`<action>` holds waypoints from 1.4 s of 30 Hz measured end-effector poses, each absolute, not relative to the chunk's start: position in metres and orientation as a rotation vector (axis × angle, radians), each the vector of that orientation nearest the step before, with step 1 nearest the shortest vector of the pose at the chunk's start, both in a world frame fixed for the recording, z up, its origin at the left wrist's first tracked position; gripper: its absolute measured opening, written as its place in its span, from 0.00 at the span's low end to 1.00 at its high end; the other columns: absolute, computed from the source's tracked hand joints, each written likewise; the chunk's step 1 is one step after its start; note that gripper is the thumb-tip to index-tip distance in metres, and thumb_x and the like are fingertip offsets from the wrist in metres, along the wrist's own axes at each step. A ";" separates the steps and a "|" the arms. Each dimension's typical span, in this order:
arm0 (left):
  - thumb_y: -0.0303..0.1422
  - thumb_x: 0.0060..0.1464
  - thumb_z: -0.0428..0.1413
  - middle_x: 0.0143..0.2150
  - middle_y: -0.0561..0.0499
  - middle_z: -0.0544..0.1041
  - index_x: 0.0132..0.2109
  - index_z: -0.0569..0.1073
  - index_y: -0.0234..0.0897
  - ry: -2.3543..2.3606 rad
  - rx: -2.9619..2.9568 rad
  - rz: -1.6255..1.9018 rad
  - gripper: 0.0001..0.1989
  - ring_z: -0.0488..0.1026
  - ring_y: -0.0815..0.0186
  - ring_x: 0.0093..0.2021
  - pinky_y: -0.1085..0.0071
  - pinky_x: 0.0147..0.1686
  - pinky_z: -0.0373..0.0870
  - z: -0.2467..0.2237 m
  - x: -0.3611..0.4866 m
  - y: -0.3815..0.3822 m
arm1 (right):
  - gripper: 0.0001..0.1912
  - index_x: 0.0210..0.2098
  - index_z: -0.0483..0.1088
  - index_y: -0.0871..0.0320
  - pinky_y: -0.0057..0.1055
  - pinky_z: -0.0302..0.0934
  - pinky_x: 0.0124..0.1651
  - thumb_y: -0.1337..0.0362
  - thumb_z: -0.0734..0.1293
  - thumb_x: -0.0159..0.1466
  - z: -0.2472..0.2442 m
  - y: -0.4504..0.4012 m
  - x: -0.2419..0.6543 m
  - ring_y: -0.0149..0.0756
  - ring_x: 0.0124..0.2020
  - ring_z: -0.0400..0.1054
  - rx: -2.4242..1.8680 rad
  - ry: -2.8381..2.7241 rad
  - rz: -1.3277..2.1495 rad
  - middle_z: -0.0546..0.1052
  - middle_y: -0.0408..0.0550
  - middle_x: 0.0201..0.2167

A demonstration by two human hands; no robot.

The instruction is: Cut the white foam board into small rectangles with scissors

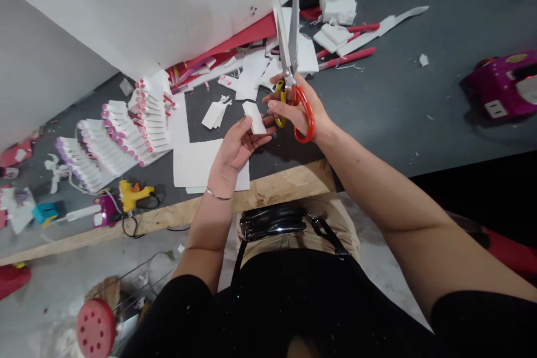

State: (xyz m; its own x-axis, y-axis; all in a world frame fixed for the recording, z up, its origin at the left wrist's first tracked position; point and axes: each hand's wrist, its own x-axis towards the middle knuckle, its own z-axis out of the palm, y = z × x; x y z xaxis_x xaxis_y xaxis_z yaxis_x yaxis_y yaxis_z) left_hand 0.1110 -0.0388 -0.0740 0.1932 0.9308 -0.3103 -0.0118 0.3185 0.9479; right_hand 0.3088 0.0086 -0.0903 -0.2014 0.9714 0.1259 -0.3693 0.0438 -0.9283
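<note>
My left hand (241, 142) is closed on a small white rectangular piece (255, 117), pinched between thumb and fingers; whether it is paper or thin foam I cannot tell. Just right of it, my right hand (304, 103) grips a large pair of scissors (288, 61), blades parted and pointing away from me. A red handle loop rests against this hand. The yellow loop (281, 103) by the fingertips may be the other handle; I cannot tell. Beyond my left hand lies a small pile of white cut pieces (216, 113). White sheets (197, 163) lie under and beside my left forearm.
Rows of white pieces with pink and purple ends (117, 134) fill the left side. A yellow glue gun (135, 194) lies near the front edge. White scraps and red strips (350, 57) lie at the back. A purple device (505, 86) stands far right.
</note>
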 end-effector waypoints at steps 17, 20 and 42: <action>0.41 0.77 0.51 0.47 0.41 0.89 0.60 0.79 0.33 1.157 0.309 0.989 0.19 0.87 0.53 0.57 0.58 0.62 0.83 -0.050 0.132 -0.038 | 0.38 0.55 0.73 0.47 0.48 0.76 0.59 0.43 0.85 0.51 -0.093 0.012 0.318 0.48 0.53 0.79 -0.731 -1.365 1.395 0.81 0.46 0.44; 0.40 0.76 0.54 0.44 0.44 0.88 0.54 0.81 0.34 1.148 0.360 1.010 0.16 0.89 0.57 0.50 0.60 0.59 0.85 -0.051 0.133 -0.040 | 0.36 0.54 0.72 0.47 0.42 0.77 0.51 0.46 0.85 0.52 -0.090 0.007 0.316 0.43 0.47 0.79 -0.714 -1.376 1.411 0.80 0.43 0.41; 0.42 0.57 0.72 0.48 0.48 0.86 0.48 0.77 0.41 1.177 0.778 1.242 0.18 0.85 0.58 0.52 0.60 0.56 0.81 -0.067 0.125 -0.045 | 0.27 0.51 0.74 0.45 0.44 0.79 0.47 0.40 0.80 0.60 -0.090 0.000 0.312 0.42 0.43 0.79 -0.837 -1.361 1.275 0.80 0.44 0.39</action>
State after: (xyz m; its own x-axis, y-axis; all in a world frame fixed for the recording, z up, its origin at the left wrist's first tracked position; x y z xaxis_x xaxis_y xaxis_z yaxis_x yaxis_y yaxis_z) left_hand 0.1252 -0.0451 -0.0666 -0.0802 0.9674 -0.2402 -0.2920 0.2076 0.9336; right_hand 0.3116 0.0000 -0.0903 -0.2117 0.9520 0.2211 -0.1587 0.1897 -0.9689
